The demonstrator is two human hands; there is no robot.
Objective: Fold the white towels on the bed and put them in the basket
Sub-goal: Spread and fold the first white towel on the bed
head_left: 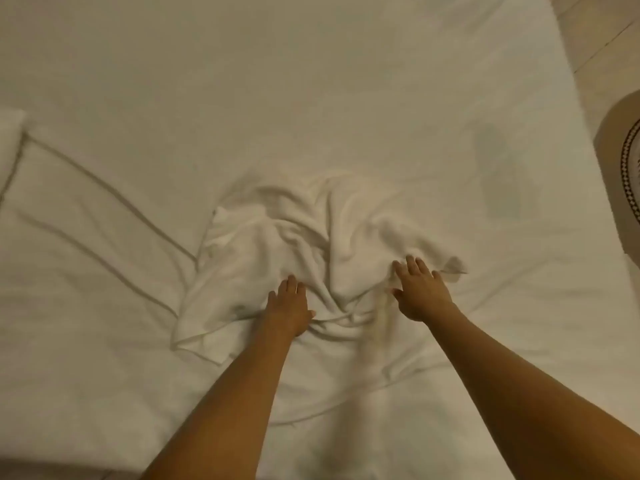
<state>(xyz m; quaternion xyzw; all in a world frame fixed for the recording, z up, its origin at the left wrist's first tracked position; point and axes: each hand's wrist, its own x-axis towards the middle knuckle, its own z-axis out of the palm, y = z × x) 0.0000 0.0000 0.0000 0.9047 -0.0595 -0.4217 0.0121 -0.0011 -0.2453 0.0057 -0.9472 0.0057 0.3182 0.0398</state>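
Observation:
A crumpled white towel lies in the middle of the white bed. My left hand rests flat on the towel's near left part, fingers apart and pointing away from me. My right hand lies spread on its near right part, close to a corner that sticks out to the right. Neither hand pinches the cloth. The tan basket shows partly at the right edge, on the floor beside the bed.
More white cloth with folded edges lies at the far left of the bed. The sheet has long creases on the left. A faint grey stain marks the sheet at the right. Tiled floor lies beyond the bed's right edge.

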